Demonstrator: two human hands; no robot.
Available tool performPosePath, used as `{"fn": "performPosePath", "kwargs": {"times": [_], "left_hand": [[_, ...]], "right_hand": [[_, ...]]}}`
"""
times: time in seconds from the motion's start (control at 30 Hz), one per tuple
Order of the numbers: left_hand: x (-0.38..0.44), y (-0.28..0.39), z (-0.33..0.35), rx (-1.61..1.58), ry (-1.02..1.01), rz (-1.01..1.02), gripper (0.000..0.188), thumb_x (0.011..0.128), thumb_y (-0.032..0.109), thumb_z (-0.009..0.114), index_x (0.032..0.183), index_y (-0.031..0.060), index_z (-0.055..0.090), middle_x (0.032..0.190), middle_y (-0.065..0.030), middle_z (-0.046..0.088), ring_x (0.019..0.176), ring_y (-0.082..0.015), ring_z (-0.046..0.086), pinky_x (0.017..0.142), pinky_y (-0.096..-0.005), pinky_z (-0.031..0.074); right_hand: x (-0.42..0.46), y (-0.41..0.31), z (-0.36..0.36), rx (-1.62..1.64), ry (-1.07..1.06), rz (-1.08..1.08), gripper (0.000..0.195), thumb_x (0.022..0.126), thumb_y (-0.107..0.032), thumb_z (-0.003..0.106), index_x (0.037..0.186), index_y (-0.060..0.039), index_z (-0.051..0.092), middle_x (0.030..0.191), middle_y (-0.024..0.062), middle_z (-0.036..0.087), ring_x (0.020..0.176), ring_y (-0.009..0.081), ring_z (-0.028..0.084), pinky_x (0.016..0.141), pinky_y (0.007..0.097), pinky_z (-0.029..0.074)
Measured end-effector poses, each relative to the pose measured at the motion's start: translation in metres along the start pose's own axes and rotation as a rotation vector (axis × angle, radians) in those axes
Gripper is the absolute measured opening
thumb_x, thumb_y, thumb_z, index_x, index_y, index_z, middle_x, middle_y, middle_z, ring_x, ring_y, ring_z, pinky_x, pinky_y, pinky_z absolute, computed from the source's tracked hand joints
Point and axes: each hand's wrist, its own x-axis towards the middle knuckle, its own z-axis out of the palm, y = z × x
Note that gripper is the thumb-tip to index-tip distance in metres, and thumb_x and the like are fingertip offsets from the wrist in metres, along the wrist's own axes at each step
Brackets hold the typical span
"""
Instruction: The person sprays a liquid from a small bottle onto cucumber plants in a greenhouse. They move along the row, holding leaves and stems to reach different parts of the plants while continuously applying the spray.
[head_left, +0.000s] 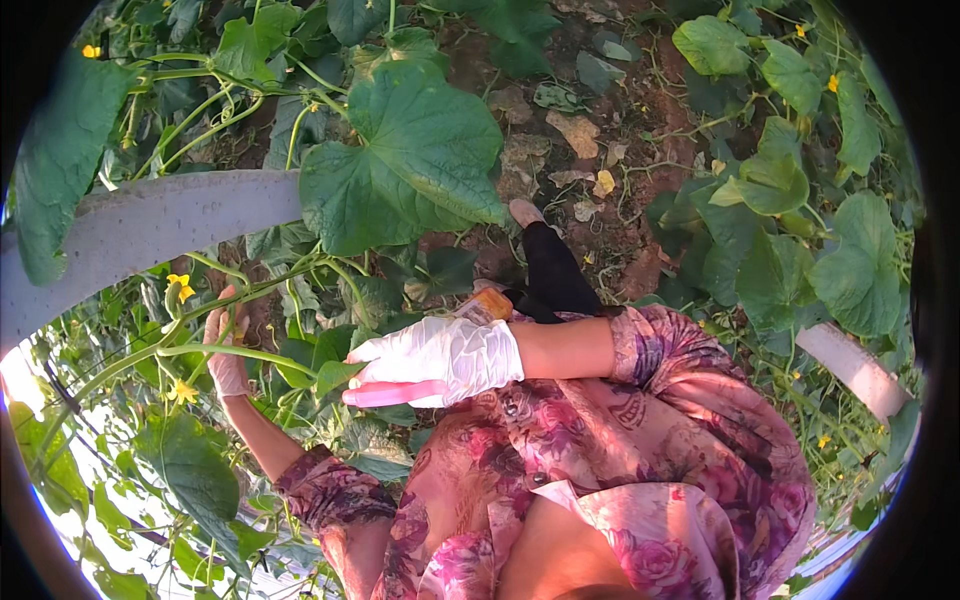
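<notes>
My left hand (227, 352), in a thin pale glove, is raised among cucumber vines at the left. A green vine stem (255, 289) with side shoots crosses in front of its fingers; whether they grip it is unclear. Close by are a small cucumber with a yellow flower (178, 289) and a second yellow bloom (181, 391). My right hand (442, 356), in a wrinkled white glove, reaches across my body and holds a slim pink plastic object (394, 394). Its fingertips are beside a small leaf (335, 376). Behind that wrist shows part of a container with amber contents (487, 304).
A broad cucumber leaf (405, 161) overhangs the end of a curved grey beam (180, 210) at the left. Another beam (851, 371) shows at the right among dense vines. Dry leaves (574, 133) litter the brown soil (637, 217) near my foot (527, 212).
</notes>
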Motion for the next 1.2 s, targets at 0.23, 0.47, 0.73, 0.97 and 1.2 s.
{"fn": "performPosePath", "kwargs": {"times": [0.23,0.47,0.73,0.97,1.2], "left_hand": [[0.002,-0.022,0.047,-0.004,0.446,0.241,0.026,0.092,0.014,0.052,0.114,0.0010,0.060,0.091,0.0004,0.058,0.073,-0.0055,0.047,0.062,-0.0186,0.039],[0.012,-0.043,0.068,-0.267,0.666,0.304,0.015,0.095,0.009,0.045,0.101,0.0028,0.057,0.089,-0.0033,0.057,0.073,-0.0102,0.053,0.070,-0.0223,0.045],[-0.039,0.015,0.112,0.120,0.990,0.335,0.016,0.091,0.009,0.052,0.103,0.0010,0.059,0.100,-0.0120,0.062,0.089,-0.0192,0.061,0.081,-0.0290,0.048],[-0.051,0.087,0.089,-0.255,1.000,0.665,0.030,0.094,0.020,0.052,0.119,0.0026,0.051,0.110,-0.0097,0.058,0.097,-0.0165,0.059,0.079,-0.0307,0.051],[-0.037,0.110,0.064,-0.903,0.516,0.154,0.038,0.089,0.037,0.058,0.111,0.0066,0.050,0.104,-0.0127,0.061,0.093,-0.0238,0.061,0.084,-0.0422,0.050]], "right_hand": [[0.022,0.011,-0.059,0.003,-0.166,-0.011,0.058,0.068,-0.003,0.060,0.125,-0.0078,0.054,0.125,0.0101,0.054,0.116,0.0283,0.052,0.090,0.0338,0.049],[0.036,0.019,-0.081,0.020,-0.266,0.017,0.050,0.069,-0.001,0.062,0.118,-0.0059,0.058,0.116,0.0122,0.059,0.108,0.0318,0.055,0.091,0.0351,0.047],[0.037,0.015,-0.076,-0.098,-0.178,-0.110,0.049,0.071,0.004,0.059,0.119,-0.0027,0.056,0.112,0.0130,0.060,0.108,0.0348,0.054,0.090,0.0368,0.048],[0.026,0.007,-0.061,-0.025,-0.180,-0.032,0.048,0.074,0.003,0.057,0.122,-0.0039,0.054,0.118,0.0142,0.057,0.113,0.0315,0.052,0.093,0.0334,0.043],[0.031,-0.016,-0.063,0.100,-0.099,0.142,0.048,0.075,0.001,0.055,0.123,-0.0066,0.055,0.127,0.0171,0.049,0.108,0.0295,0.055,0.090,0.0306,0.044]]}}
